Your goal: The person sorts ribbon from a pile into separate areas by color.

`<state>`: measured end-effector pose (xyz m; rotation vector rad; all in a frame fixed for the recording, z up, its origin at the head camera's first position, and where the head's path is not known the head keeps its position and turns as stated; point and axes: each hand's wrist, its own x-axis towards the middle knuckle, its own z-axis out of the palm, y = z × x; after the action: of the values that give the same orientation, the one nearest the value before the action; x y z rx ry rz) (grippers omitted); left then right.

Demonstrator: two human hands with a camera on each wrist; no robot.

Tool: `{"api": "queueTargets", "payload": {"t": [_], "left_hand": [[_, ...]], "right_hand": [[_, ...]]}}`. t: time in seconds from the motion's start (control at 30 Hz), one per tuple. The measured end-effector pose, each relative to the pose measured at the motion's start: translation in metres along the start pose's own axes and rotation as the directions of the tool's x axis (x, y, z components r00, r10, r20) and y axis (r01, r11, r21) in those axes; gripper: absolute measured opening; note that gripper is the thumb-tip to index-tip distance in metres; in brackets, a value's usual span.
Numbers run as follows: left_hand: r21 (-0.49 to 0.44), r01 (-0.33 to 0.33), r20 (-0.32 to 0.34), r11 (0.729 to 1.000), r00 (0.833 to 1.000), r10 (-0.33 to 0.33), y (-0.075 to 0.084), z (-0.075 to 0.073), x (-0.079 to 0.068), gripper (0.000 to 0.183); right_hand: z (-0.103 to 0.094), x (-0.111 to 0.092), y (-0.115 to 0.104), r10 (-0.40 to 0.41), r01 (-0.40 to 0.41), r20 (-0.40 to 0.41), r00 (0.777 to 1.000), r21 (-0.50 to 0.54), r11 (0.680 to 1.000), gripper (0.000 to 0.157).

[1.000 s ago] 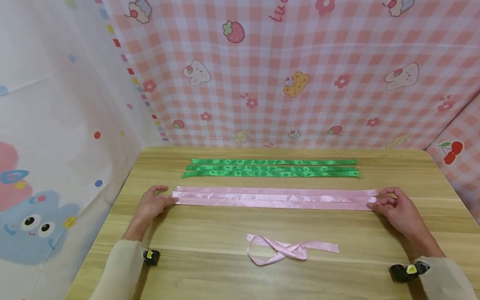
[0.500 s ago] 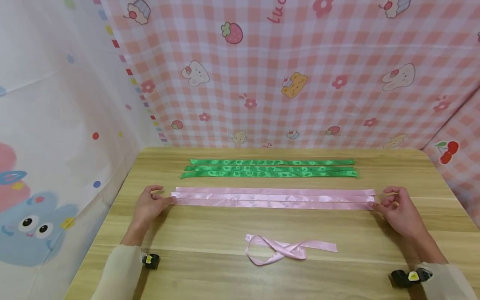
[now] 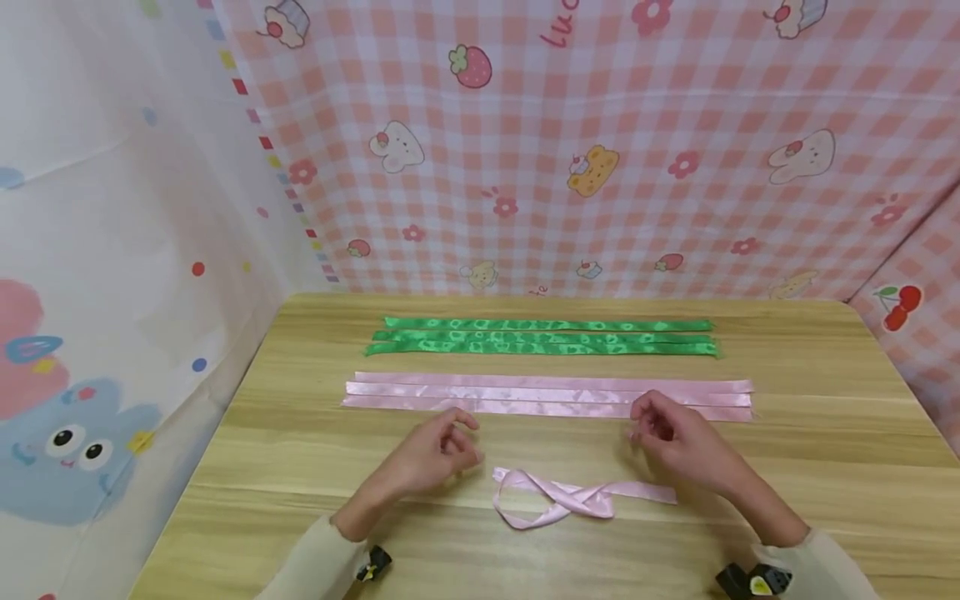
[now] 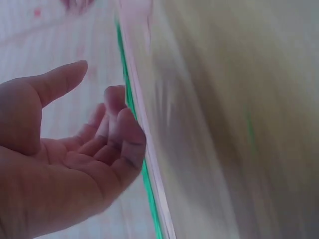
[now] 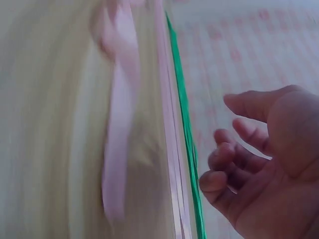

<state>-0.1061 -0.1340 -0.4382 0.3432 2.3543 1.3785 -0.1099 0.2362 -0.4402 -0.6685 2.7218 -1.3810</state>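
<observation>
A crumpled, looped pink ribbon [image 3: 585, 502] lies on the near part of the table, between my two hands. My left hand [image 3: 431, 454] hovers to its upper left, fingers loosely curled around nothing. To its upper right is my right hand [image 3: 682, 437], likewise holding nothing, its fingertips overlapping the flat pink ribbons in the head view. Those pink ribbons [image 3: 525, 394] lie straight in a row of three, side by side. Both wrist views show thumb and fingers apart, as in the left hand [image 4: 94, 144] and the right hand [image 5: 264, 159].
Behind the pink row, three green ribbons [image 3: 540, 337] lie parallel on the wooden table [image 3: 300, 467]. A pink checked cloth [image 3: 540, 125] hangs at the table's back edge, and a white printed cloth [image 3: 135, 208] hangs on the left.
Both hands have left the ends of the straight pink ribbons and moved inward and nearer, toward the looped pink ribbon. The ribbons stay where they were.
</observation>
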Motion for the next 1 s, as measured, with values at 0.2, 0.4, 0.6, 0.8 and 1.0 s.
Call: {"api": "queueTargets", "payload": {"t": [0.2, 0.4, 0.6, 0.8, 1.0], "left_hand": [[0.079, -0.006, 0.076, 0.997, 0.997, 0.0, 0.013, 0.036, 0.003, 0.041], [0.223, -0.019, 0.033, 0.975, 0.999, 0.012, 0.01, 0.048, 0.006, 0.046], [0.076, -0.176, -0.041, 0.981, 0.983, 0.18, 0.017, 0.045, 0.009, 0.047], [-0.041, -0.288, -0.15, 0.957, 0.949, 0.279, 0.035, 0.04, 0.008, 0.045], [-0.204, -0.196, 0.008, 0.959, 0.979, 0.202, 0.046, 0.023, 0.003, 0.052]], "right_hand": [[0.033, 0.013, -0.02, 0.006, -0.021, 0.186, 0.983, 0.075, 0.997, 0.014], [0.053, 0.023, -0.033, 0.008, -0.046, 0.26, 0.966, 0.141, 0.989, 0.011], [0.064, 0.03, -0.046, 0.032, -0.085, 0.265, 0.964, 0.191, 0.978, 0.004], [0.065, 0.033, -0.063, 0.02, -0.168, 0.306, 0.952, 0.467, 0.868, 0.022], [0.054, 0.032, -0.076, -0.036, -0.197, 0.304, 0.952, 0.7, 0.687, 0.018]]}}
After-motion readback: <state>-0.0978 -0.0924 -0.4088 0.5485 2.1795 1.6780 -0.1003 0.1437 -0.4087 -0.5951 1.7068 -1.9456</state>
